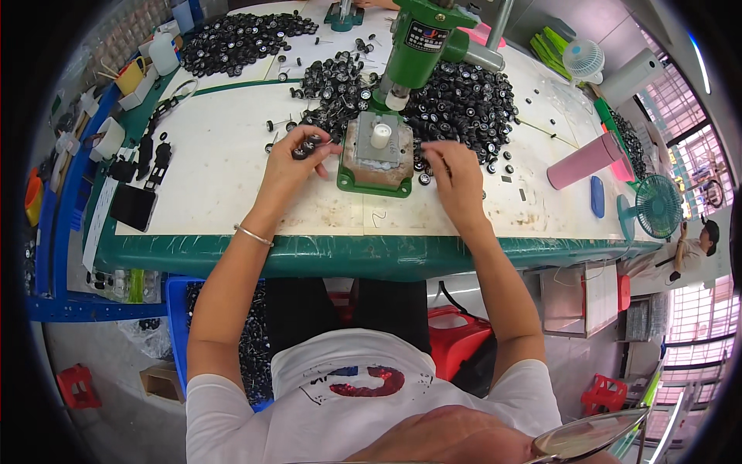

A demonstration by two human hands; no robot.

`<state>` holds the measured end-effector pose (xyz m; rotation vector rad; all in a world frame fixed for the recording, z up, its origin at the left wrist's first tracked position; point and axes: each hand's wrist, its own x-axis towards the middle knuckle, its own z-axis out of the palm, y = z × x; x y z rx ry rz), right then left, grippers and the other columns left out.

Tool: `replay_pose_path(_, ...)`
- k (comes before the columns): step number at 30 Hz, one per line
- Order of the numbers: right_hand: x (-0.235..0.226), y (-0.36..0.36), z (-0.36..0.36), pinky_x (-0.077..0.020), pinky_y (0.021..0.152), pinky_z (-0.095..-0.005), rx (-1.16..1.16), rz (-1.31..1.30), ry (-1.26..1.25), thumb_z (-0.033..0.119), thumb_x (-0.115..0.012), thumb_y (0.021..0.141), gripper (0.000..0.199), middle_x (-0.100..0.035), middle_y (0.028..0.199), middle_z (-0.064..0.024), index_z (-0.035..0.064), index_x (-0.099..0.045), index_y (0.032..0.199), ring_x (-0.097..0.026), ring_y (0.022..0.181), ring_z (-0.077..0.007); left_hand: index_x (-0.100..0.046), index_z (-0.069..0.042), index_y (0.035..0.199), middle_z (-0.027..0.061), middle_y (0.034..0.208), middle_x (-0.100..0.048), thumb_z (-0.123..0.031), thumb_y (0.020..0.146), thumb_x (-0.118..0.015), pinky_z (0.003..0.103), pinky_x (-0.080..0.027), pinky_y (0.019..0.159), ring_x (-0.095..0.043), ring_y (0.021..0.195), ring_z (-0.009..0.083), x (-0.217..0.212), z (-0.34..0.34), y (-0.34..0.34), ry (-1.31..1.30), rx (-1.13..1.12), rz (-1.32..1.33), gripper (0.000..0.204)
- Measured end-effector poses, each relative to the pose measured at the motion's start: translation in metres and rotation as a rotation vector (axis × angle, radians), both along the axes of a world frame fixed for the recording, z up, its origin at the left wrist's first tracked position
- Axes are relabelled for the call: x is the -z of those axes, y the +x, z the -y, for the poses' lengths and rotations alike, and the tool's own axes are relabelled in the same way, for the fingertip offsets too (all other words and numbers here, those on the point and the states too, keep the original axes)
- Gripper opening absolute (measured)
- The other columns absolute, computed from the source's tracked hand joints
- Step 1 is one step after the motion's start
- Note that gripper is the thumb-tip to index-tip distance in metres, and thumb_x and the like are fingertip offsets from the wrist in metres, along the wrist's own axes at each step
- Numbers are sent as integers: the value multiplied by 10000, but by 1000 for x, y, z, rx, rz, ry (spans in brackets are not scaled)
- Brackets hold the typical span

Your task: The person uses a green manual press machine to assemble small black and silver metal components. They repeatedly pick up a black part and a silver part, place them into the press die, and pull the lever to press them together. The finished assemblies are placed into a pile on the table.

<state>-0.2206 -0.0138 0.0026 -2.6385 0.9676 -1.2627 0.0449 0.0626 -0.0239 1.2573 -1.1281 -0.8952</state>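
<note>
glasses [587,437] intrude at the bottom edge, nearest the camera, with the person's white shirt [355,348] just beyond. past the lap comes the green front edge [371,257] of a pale worktop [255,209], and over it reach both forearms, well apart, a bracelet [253,235] on the left wrist.

the left hand [297,155] is curled, thumb and fingers pinching small black wheels [301,151], their exact count hidden. a thin metal axle [328,143] pokes from that grip, its long axis roughly sideways, tip toward the middle. the right hand [456,172] has its fingers half bent; whether it grips anything cannot be told.

between the hands sits a worn block [375,175] on a green base [375,188], topped by a grey plate [363,147] and an upright white cylinder [380,136]. the held wheels thus lie left of the cylinder, the axle crosswise to it, and both hands flank it about evenly. a ram [397,99] hangs above, apart from it.

to the right rests a pink bottle [585,161]. behind, heaped wheels [464,108] spread either side of the green press [417,58]; another heap [247,42] lies far left.
</note>
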Motion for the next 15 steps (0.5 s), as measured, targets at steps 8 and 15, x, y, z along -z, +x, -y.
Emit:
replay_pose_path(8, -8, 61, 11, -447, 783, -365, -124, 203, 171, 102, -621, 853, 104, -650, 912, -97, 46, -656, 934, -604, 847, -277, -592, -61, 1053, 106, 1004, -712, -155, 905, -619, 151, -313, 457, -666, 712, 73, -15, -10, -4, 38, 24, -143, 177)
replay_pose_path(15, -3, 62, 12, -465, 809, -298, -242, 324, 559, 85, -674, 801, 187, -637, 922, -50, 31, -668, 979, -610, 891, -163, -592, -42, 1086, 111, 940, -702, -115, 883, -636, 163, -328, 464, -616, 682, 76, -16, -6, -3, 12, 44, -327, 220)
